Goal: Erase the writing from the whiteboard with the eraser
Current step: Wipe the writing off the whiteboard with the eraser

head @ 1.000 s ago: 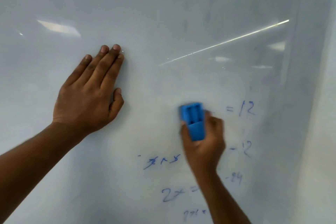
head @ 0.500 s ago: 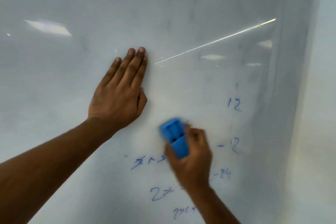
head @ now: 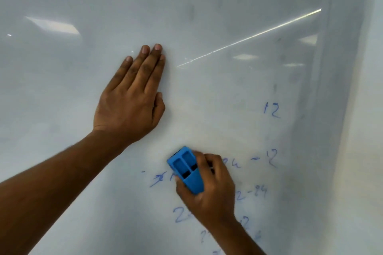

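- The right hand (head: 209, 190) grips the blue eraser (head: 186, 170), fingers curled round its plastic back, and presses it against the whiteboard (head: 207, 6) at the left end of the middle line of blue writing (head: 271, 111).
- The left hand (head: 130, 97) lies flat on the board above and to the left of the eraser, fingers straight and together, holding nothing.
- Risk of missed marks: the scribble just left of the eraser and the "12" figures well off to the right sit at opposite ends, so a short stroke would likely leave one end behind.
- Risk of smearing: the board above looks faintly hazy, so a light or tilted pass might spread ink rather than lift it.
- The lowest lines are partly hidden behind the right forearm and blurred, so I cannot tell how much writing remains there; it could be overlooked.
- The grip sits towards the eraser's lower end; hard pressure might rock the pad off flat contact.
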The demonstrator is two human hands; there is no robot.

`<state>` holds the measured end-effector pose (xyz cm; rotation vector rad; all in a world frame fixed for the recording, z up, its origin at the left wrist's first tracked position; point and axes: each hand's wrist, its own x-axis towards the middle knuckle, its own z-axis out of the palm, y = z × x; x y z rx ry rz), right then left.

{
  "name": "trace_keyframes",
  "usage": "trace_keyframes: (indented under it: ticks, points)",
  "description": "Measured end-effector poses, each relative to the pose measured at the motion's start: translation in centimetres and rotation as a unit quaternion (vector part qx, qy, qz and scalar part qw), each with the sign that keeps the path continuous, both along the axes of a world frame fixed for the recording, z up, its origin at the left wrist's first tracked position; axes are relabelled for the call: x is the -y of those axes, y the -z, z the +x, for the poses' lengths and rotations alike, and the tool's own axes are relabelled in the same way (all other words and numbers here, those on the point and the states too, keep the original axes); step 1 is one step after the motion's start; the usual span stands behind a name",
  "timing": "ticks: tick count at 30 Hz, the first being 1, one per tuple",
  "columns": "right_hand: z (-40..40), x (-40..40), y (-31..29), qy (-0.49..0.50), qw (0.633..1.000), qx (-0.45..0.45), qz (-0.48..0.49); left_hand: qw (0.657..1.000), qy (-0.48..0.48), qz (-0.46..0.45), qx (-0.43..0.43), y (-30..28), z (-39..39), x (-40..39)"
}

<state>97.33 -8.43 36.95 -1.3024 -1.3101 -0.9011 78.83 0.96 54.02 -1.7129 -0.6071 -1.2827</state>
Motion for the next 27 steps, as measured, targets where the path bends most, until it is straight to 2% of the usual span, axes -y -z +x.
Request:
trace_keyframes:
  ticks: [2, 4, 6, 8, 11, 13, 14, 16, 19, 21, 22, 23, 25, 26, 27]
  points:
    - [4.3, 1.4, -1.7, 0.032, 0.991, -0.121, 0.045, 1.0, 0.005, 0.003, -0.001, 0.0, 0.1, 0.0]
    - [8.7, 2.9, -3.4, 0.055, 0.948, -0.3, 0.087, 1.0, 0.004, 0.007, 0.006, 0.1, 0.1, 0.0]
    - [10.6, 3.1, -3.9, 0.066, 0.911, -0.394, 0.102, 1.0, 0.003, 0.013, 0.012, 0.2, 0.3, 0.0]
    - [7.7, 2.0, -3.0, 0.079, 0.925, -0.356, 0.105, 1.0, 0.006, 0.013, 0.012, 0.2, 0.4, 0.1]
    - [-0.5, 0.3, 0.3, -0.001, 0.992, -0.121, 0.034, 1.0, 0.007, 0.011, 0.007, 0.1, 0.2, 0.1]
    - [-1.1, 0.2, 0.6, -0.016, 1.0, 0.004, -0.025, 1.0, 0.012, 0.009, 0.004, 0.2, 0.0, 0.0]
    - [0.7, 0.4, -0.6, -0.013, 1.0, -0.005, -0.012, 1.0, 0.015, 0.009, 0.003, 0.2, 0.0, 0.0]
    - [5.6, 1.5, -3.8, 0.023, 0.989, -0.136, 0.055, 1.0, 0.018, 0.01, 0.005, 0.2, 0.1, 0.0]
    - [12.9, 3.1, -7.9, 0.05, 0.919, -0.373, 0.119, 1.0, 0.018, 0.015, 0.011, 0.4, 0.2, 0.1]
    - [12.9, 2.6, -8.4, 0.041, 0.898, -0.421, 0.119, 1.0, 0.018, 0.017, 0.013, 0.4, 0.3, 0.1]
    - [11.3, 2.2, -7.9, 0.034, 0.911, -0.392, 0.126, 1.0, 0.019, 0.018, 0.013, 0.3, 0.4, 0.2]
    - [9.0, 1.7, -7.0, 0.017, 0.938, -0.324, 0.125, 1.0, 0.019, 0.016, 0.011, 0.3, 0.3, 0.1]
    - [4.8, 1.1, -5.0, -0.018, 0.989, -0.134, 0.053, 1.0, 0.021, 0.01, 0.007, 0.2, 0.2, 0.1]
    - [4.5, 0.8, -4.2, -0.014, 0.998, -0.056, 0.013, 1.0, 0.023, 0.007, 0.006, 0.3, 0.0, 0.1]
    - [5.4, 1.1, -4.6, -0.011, 1.0, -0.027, 0.005, 1.0, 0.027, 0.007, 0.006, 0.2, 0.0, 0.2]
